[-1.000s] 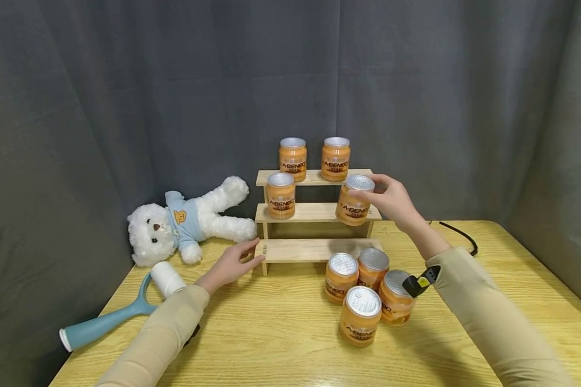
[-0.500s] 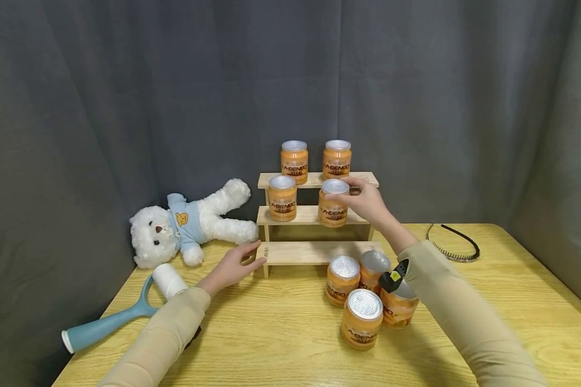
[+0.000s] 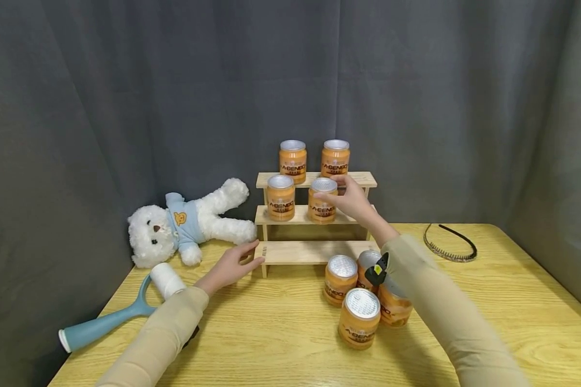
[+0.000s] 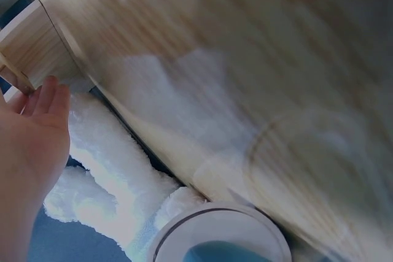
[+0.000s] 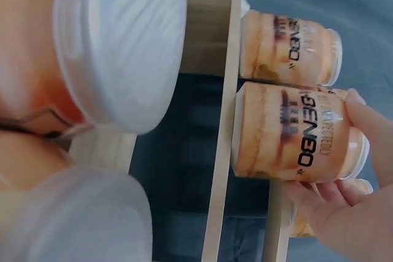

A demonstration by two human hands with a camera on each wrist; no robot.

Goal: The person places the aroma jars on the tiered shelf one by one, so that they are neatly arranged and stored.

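A three-step wooden shelf [image 3: 314, 250] stands at the back of the yellow table. Two orange jars [image 3: 292, 160] stand on its top step. On the middle step stands one jar [image 3: 281, 196] at the left, and beside it a second jar [image 3: 322, 200] [image 5: 299, 133] that my right hand [image 3: 351, 199] [image 5: 344, 213] grips near its lid. My left hand [image 3: 232, 266] [image 4: 27, 133] lies flat and open against the left end of the bottom step. Several more jars [image 3: 360, 317] are clustered on the table in front of the shelf.
A white teddy bear [image 3: 186, 226] in a blue shirt lies left of the shelf. A lint roller [image 3: 121, 312] with a teal handle lies at the front left. A black hairband [image 3: 450, 244] lies at the back right of the table [image 3: 281, 344]. A dark curtain hangs behind.
My right hand carried the jar from the shelf's right end leftward and set it on the middle step beside the other jar. The left hand has stayed put.
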